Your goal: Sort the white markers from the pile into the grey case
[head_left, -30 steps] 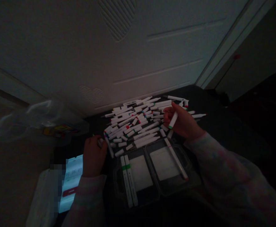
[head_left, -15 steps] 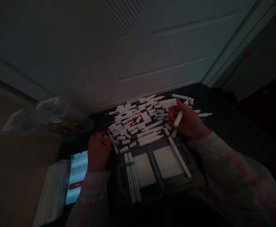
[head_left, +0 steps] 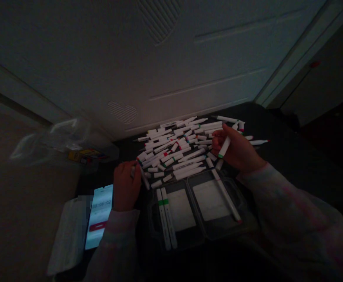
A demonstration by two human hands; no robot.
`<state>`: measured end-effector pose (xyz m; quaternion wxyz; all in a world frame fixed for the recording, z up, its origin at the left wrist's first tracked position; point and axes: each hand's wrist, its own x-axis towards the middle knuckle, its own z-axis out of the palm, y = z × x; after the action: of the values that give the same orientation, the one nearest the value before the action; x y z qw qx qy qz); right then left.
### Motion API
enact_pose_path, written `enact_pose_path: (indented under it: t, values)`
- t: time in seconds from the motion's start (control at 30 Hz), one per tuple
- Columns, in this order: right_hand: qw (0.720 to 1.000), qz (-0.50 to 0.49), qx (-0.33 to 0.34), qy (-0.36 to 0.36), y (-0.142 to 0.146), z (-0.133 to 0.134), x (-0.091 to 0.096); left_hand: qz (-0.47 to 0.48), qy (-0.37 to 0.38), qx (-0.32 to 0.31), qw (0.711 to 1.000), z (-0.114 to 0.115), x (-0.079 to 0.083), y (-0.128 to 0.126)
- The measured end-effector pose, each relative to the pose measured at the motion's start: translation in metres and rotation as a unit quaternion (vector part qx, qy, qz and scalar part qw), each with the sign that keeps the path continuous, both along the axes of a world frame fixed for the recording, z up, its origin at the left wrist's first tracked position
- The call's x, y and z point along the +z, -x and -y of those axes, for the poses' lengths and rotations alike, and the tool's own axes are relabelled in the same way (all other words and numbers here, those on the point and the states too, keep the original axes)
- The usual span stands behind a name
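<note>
My right hand (head_left: 236,150) is closed on a white marker cap (head_left: 224,147) with a green end, held over the right side of a heap of white markers (head_left: 183,145). Left of the heap, my left hand (head_left: 127,186) has its fingers curled round a marker (head_left: 133,171), mostly hidden, with only a greyish bit showing. Another marker (head_left: 144,178) lies close by its fingertips. Two green-banded markers (head_left: 166,219) lie side by side in the left half of an open clear case (head_left: 204,235). A longer white marker (head_left: 226,196) rests slantwise across the right half.
A lit phone (head_left: 99,215) showing a timer lies left of my left forearm, beside a pale flat item (head_left: 67,239). A clear plastic container (head_left: 54,145) stands at the back left. Behind the dark table (head_left: 283,164) rises a white panelled door (head_left: 171,74). The scene is dim.
The whole view has shifted slightly. Both hands keep nearly the same pose and still hold their pieces. The markers in the case have not moved.
</note>
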<state>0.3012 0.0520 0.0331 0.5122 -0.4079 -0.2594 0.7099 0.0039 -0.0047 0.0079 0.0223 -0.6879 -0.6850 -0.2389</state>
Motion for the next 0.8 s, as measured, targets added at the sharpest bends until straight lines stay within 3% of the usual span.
enact_pose_path:
  t: [0.2, 0.4, 0.5, 0.8]
  values:
    - [1.000, 0.003, 0.000, -0.004, 0.001, 0.000, 0.000, -0.041, 0.025, -0.068, 0.996, -0.004, -0.004, -0.006]
    - [1.000, 0.001, -0.002, 0.002, 0.001, 0.000, 0.000, -0.078, 0.103, -0.020, 0.991, -0.008, -0.009, -0.013]
    - [1.000, 0.002, -0.008, 0.004, 0.001, 0.000, 0.000, -0.074, 0.097, 0.006, 0.993, -0.008, -0.009, -0.010]
    - [1.000, 0.007, -0.015, 0.005, 0.002, 0.000, 0.000, -0.053, 0.050, -0.011, 0.997, -0.024, -0.006, -0.006]
